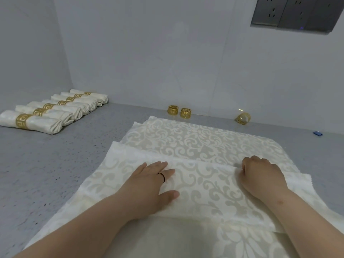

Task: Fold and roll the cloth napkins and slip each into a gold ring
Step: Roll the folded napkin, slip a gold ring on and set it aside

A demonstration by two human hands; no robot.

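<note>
A cream damask napkin (201, 185) lies on top of flat unfolded napkins (186, 138) on the grey counter, its near part folded over so the folded edge runs across between my hands. My left hand (152, 185) lies flat on the fold with straight fingers. My right hand (260, 174) has its fingers curled at the folded edge, pinching the cloth. Two gold rings (179, 111) stand side by side at the back wall. A third gold ring (243, 118) lies on its side to their right.
Several rolled napkins in gold rings (54, 110) sit in a row at the back left. A small blue object (317, 133) lies at the far right of the grey speckled counter (55, 164). A grey socket panel (296, 13) is on the wall.
</note>
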